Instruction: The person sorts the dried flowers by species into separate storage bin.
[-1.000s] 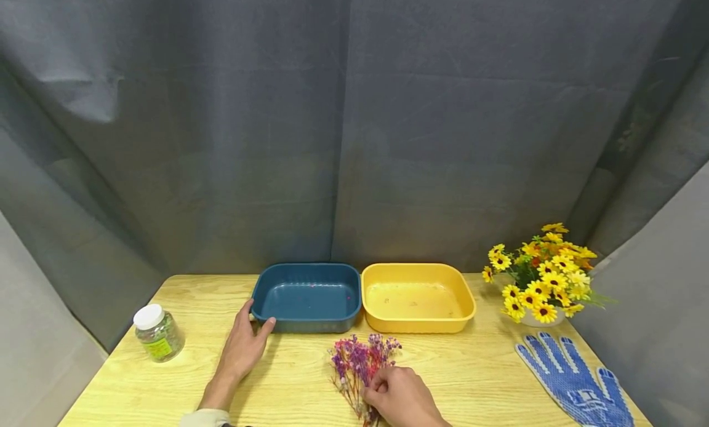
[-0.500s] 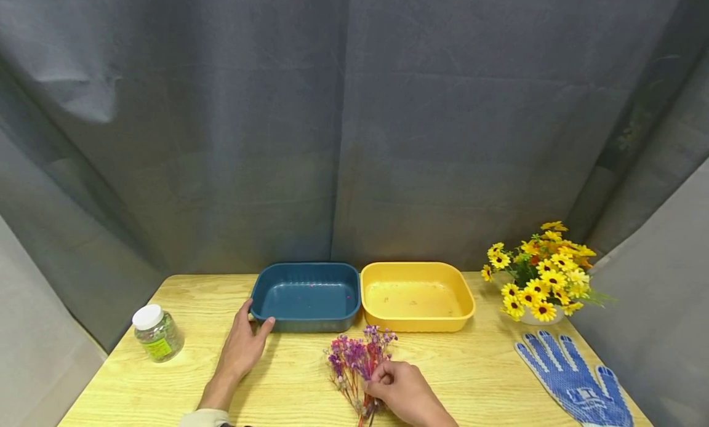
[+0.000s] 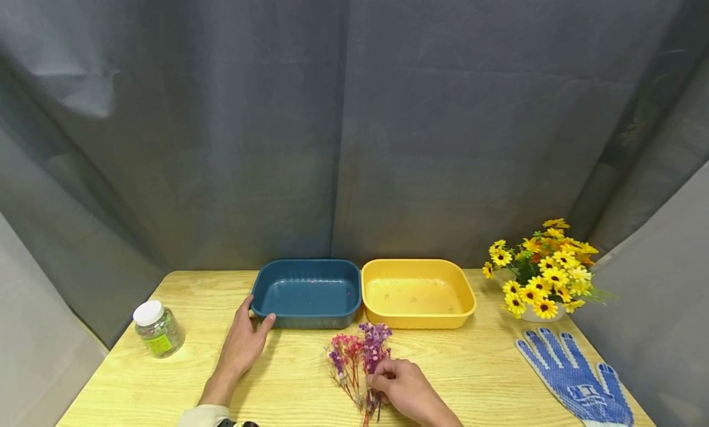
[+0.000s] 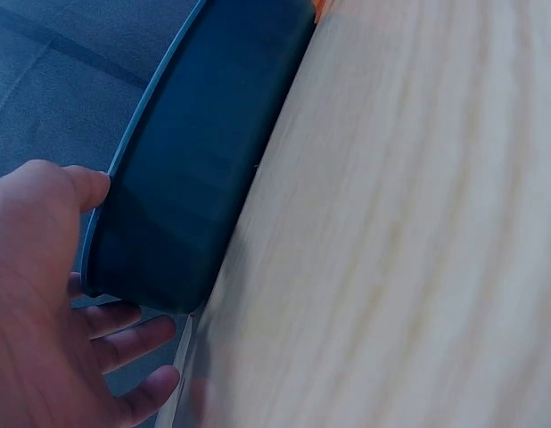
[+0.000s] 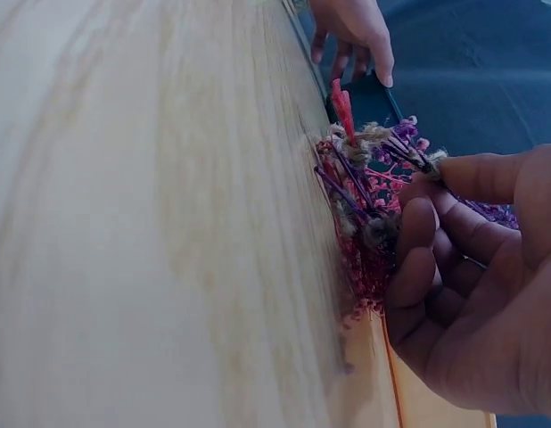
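Note:
Purple dried flowers point(image 3: 375, 341) stand in small sprigs over the table. My right hand point(image 3: 407, 387) pinches one purple sprig by its stem between thumb and forefinger. Bits of twine point(image 5: 375, 134) show on the stems in the right wrist view. Pink dried flowers point(image 3: 347, 346) are just left of that sprig; whether the hand bears them too is hidden. My left hand point(image 3: 242, 346) rests at the near left corner of a blue basin point(image 3: 310, 321). Its thumb point(image 4: 93, 187) touches the rim, while the other fingers spread loosely along the end wall.
A yellow basin point(image 3: 418, 322) adjoins the blue one on its right. Far left stands a clear jar point(image 3: 160, 333) with a white lid. To the right are a pot of yellow flowers point(image 3: 545, 279) and a blue work glove point(image 3: 581, 381). Grey curtains point(image 3: 343, 125) hang behind the table.
My right hand has shifted slightly right, drawing the purple sprig apart from the pink flowers at its left. My left hand stays at the blue basin's corner.

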A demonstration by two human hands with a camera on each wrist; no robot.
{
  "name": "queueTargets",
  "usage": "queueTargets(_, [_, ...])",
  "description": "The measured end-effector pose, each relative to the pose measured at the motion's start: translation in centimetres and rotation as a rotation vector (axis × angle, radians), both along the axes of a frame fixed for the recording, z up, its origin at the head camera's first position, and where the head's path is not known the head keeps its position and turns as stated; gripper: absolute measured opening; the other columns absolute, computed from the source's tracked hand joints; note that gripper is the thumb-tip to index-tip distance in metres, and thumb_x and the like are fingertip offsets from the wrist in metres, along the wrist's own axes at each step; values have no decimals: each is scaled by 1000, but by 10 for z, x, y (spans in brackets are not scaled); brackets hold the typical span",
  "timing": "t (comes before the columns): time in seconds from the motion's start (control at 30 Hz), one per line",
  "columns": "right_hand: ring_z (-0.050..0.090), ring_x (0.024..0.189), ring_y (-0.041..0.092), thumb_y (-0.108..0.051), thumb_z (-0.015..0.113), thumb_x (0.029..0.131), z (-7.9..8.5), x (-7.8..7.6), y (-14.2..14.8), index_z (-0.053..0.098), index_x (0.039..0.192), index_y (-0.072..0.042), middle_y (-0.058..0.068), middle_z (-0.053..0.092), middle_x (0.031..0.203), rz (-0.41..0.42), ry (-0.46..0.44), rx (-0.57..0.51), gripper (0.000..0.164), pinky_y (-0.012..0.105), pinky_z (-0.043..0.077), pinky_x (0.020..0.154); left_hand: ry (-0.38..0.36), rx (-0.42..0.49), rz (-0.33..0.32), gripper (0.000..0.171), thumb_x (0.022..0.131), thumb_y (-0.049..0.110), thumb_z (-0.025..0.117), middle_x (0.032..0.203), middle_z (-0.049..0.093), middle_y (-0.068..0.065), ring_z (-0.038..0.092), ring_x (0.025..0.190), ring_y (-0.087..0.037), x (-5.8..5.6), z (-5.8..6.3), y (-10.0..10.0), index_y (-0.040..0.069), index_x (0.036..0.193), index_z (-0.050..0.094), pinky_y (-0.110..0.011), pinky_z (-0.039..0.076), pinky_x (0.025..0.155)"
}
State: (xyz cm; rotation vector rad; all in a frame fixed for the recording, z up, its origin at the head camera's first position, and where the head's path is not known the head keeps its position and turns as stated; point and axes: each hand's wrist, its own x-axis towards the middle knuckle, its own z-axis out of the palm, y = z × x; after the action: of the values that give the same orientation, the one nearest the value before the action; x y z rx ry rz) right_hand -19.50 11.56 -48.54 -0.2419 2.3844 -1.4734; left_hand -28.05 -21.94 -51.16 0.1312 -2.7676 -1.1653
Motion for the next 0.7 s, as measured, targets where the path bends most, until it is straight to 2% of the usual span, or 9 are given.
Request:
queueTargets(0.2, [54,61,16,-28,61,94,-1,0,1,64,83,-6,1,58,68,-34,-24,-68,25,29,41,58,-9,-3,3,80,97,52,49,158,23,-18,41,137,-38,0,1,0,12,155,12,-57,29,112])
queueTargets(0.53, [58,61,16,-30,71,87,1,-1,1,65,86,-6,-2,60,66,-78,-9,-145,25,28,47,57,-20,-10,2,85,94,63,43,159,21,-17,37,139,-39,1,0,-1,13,155,11,-57,28,112])
queueTargets(0.7, [60,64,16,-28,71,86,-2,-2,1,66,86,-7,0,61,66,-63,-24,-125,22,28,46,57,-19,-3,2,81,96,56,47,159,22,-18,36,140,-39,-1,0,-1,13,155,11,-57,28,112])
